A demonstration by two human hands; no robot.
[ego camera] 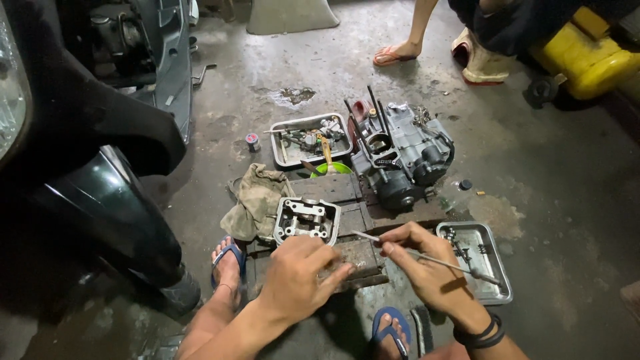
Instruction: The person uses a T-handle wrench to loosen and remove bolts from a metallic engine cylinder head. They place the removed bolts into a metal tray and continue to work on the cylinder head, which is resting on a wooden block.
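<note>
Cylinder head [307,221] on wooden block [347,200] at frame centre, left hand [297,280] curled over its near edge at six o'clock. Right hand [427,263] pinching thin metal rod [427,257], tip just short of the head's three o'clock side. Engine case [403,157] at one o'clock, steel tray [477,260] at three (wet concrete open beyond), rag [257,200] at nine.

A grey metal cylinder head [307,219] sits open-side up on the wooden block [347,200], near its left edge, valve gear showing inside the squarish casting. A thin metal rod [427,257] lies slanted across the block's right edge, its tip pointing toward the head, just short of touching.
</note>
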